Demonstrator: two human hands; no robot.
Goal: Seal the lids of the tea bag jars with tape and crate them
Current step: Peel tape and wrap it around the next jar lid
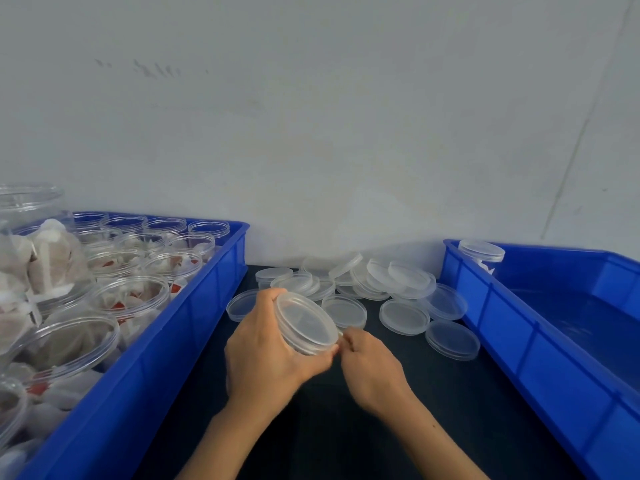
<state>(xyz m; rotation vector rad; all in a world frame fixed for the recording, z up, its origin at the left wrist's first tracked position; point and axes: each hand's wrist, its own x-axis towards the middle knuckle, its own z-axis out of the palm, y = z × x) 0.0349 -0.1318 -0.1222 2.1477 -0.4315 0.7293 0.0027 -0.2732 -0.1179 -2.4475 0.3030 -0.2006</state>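
Observation:
My left hand (268, 348) grips a clear jar with its translucent lid (306, 322) on, tilted so the lid faces me, just above the black table. My right hand (369, 363) pinches at the lid's lower right edge with thumb and fingertips; whether tape is between them I cannot tell. The jar's body is mostly hidden by my left palm. To the left, a blue crate (194, 306) holds several open jars of tea bags (131, 296). On the right, a second blue crate (519, 327) holds one lidded jar (482, 252) in its far corner.
Several loose clear lids (403, 317) lie scattered on the black table (346, 427) between the two crates, behind my hands. A plain grey wall rises right behind the table. More filled jars crowd the near left corner.

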